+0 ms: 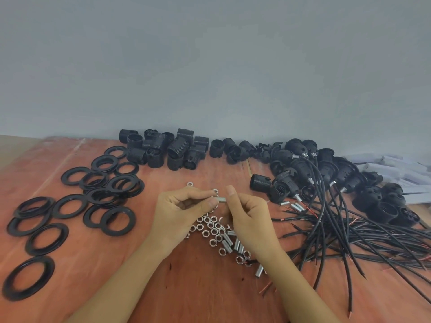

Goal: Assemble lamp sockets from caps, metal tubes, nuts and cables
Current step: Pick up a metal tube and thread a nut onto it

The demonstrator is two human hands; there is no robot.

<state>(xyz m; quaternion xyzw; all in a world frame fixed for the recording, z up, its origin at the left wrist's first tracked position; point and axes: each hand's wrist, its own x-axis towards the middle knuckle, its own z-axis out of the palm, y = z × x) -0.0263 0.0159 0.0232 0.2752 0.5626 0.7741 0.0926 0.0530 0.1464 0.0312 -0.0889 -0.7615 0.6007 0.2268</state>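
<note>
Two hands meet over mid-counter (pixel 198 297). L arm (pixel 121 283) comes in from approx 7 o'clock, R arm (pixel 298 285) from 5, both wrists bent so the hands angle toward each other. L hand (pixel 184 207) has its palm turned inward, thumb + index pinching one end of a short tube (pixel 222 200), held level above the counter. R hand (pixel 250 217) sits at 3 o'clock of the tube, thumb pointing straight up. Its other fingers (pixel 238 207) curl in by the tube's free end; can't tell if they grip it. Under both hands is a pile of nuts (pixel 211 227), w/ loose tubes (pixel 236 244) at its 4 o'clock. Rings (pixel 109 183) are spread at 9 o'clock of the hands. Caps (pixel 168 148) are heaped at 12 against the wall (pixel 210 66). Cables (pixel 349 231) fan out at 3, some w/ sockets (pixel 300 164) fitted.
</note>
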